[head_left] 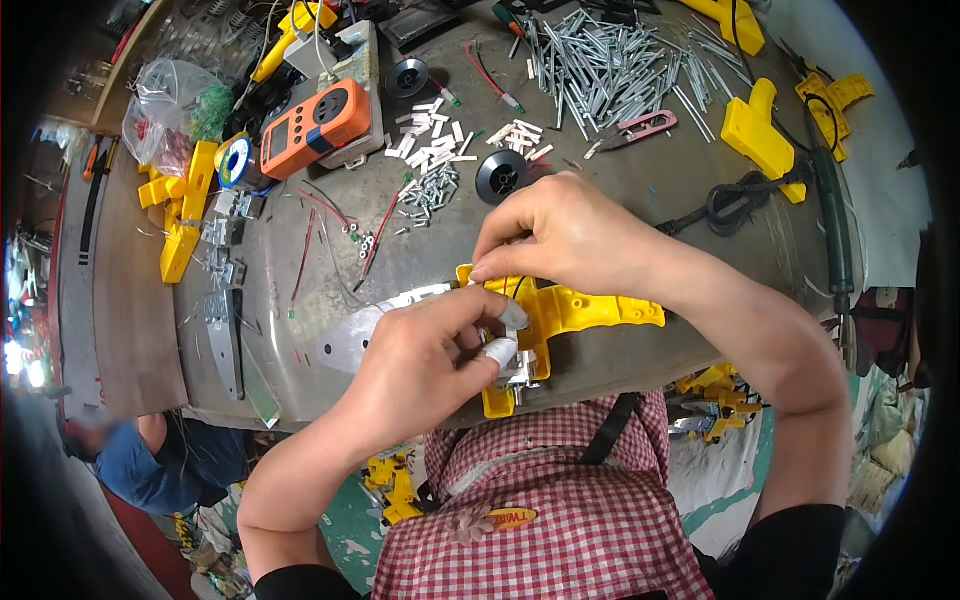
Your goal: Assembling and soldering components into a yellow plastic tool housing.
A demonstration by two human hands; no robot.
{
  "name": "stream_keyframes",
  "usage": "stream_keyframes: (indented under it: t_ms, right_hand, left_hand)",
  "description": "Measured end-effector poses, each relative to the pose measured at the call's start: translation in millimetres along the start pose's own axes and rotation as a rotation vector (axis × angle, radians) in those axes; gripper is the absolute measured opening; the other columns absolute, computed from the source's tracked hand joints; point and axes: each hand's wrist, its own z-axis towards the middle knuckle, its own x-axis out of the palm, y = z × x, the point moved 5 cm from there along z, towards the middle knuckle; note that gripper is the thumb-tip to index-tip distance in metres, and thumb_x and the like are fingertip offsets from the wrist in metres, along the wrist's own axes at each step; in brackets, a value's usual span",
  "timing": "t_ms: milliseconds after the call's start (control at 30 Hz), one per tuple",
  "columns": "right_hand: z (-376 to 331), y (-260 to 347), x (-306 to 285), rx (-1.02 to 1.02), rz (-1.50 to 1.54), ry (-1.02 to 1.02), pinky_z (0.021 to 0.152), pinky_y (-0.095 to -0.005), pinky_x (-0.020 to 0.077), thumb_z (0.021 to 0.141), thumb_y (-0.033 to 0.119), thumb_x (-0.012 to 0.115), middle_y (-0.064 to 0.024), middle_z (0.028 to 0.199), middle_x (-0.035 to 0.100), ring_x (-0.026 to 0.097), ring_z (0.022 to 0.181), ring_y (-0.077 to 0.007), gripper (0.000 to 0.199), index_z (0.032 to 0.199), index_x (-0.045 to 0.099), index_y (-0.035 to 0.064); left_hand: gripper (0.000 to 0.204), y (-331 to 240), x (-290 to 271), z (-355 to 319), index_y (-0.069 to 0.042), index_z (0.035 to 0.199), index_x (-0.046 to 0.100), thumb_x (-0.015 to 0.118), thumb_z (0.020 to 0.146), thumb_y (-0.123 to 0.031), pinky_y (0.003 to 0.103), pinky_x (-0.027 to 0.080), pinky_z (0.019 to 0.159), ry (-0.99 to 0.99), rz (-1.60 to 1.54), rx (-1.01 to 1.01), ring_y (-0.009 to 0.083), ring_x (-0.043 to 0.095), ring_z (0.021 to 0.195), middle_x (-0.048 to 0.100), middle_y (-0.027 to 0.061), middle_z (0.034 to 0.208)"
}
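Note:
A yellow plastic housing half point(600, 310) with a handle lies open-side up at the table's near edge, with metal parts in its body. My left hand point(420, 345) is closed over that body. White covers wrap its thumb and a fingertip, which press together around something small among the metal parts. My right hand point(570, 235) pinches thumb and finger at the housing's far end; what lies between them is hidden. Thin red and dark wires run up between both hands. A flat silver metal plate point(345, 340) reaches out leftward from under my left hand.
Beyond my hands lie small white sleeves point(435, 140), screws point(430, 190), a black spool point(502, 177) and a heap of metal rods point(600, 75). An orange meter box point(315, 128) stands back left. Pink-handled snips point(635, 130) and a soldering iron point(835, 220) lie right. Another person point(170, 460) sits at left.

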Motion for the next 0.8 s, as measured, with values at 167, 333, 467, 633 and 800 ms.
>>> stream_keyframes:
  t_ms: [167, 333, 467, 633, 800]
  right_hand:
    - [-5, -7, 6, 0.027, 0.026, -0.056, 0.068, -0.0299, 0.0483, 0.077, 0.018, 0.069, -0.0088, 0.078, 0.068, 0.064, 0.071, -0.0171, 0.021, 0.093, 0.070, 0.0036]
    - [-46, 21, -8, 0.010, -0.151, -0.330, 0.069, -0.0358, 0.0498, 0.081, 0.021, 0.066, -0.0105, 0.086, 0.065, 0.065, 0.077, -0.0278, 0.025, 0.101, 0.065, 0.0055]
    - [-95, 20, 29, 0.023, -0.106, -0.280, 0.067, -0.0353, 0.0511, 0.080, 0.016, 0.068, -0.0113, 0.086, 0.064, 0.065, 0.076, -0.0268, 0.029, 0.105, 0.060, 0.0044]
    - [-103, 12, 64, 0.134, -0.044, -0.359, 0.062, -0.0341, 0.0516, 0.078, 0.018, 0.071, -0.0128, 0.083, 0.065, 0.065, 0.071, -0.0252, 0.040, 0.111, 0.056, 0.0019]
    - [-104, 9, 65, 0.149, 0.033, -0.390, 0.060, -0.0328, 0.0512, 0.077, 0.017, 0.072, -0.0115, 0.077, 0.064, 0.065, 0.067, -0.0238, 0.036, 0.107, 0.058, 0.0022]
  left_hand:
    - [0.024, -2, -1, 0, 0.001, 0.096, 0.061, 0.063, 0.072, 0.004, 0.019, 0.038, 0.052, 0.007, -0.009, 0.002, 0.0015, 0.045, 0.058, 0.054, -0.0021, 0.070]
    - [0.037, 1, -3, -2, -0.005, 0.106, 0.058, 0.066, 0.070, -0.004, 0.029, 0.047, 0.054, 0.021, 0.017, -0.033, 0.0164, 0.057, 0.056, 0.057, 0.0074, 0.065]
    - [0.036, 4, -2, 0, 0.000, 0.110, 0.053, 0.064, 0.076, 0.003, 0.018, 0.037, 0.053, 0.028, -0.092, -0.030, 0.0005, 0.046, 0.062, 0.055, -0.0023, 0.075]
    - [0.032, 13, 3, 3, 0.000, 0.112, 0.051, 0.062, 0.083, 0.002, 0.018, 0.041, 0.059, 0.139, -0.176, -0.105, 0.0011, 0.052, 0.070, 0.059, -0.0005, 0.085]
    - [0.030, 16, 2, 4, 0.001, 0.111, 0.052, 0.063, 0.083, 0.001, 0.020, 0.046, 0.064, 0.181, -0.436, -0.098, 0.0032, 0.055, 0.073, 0.060, 0.0002, 0.087]
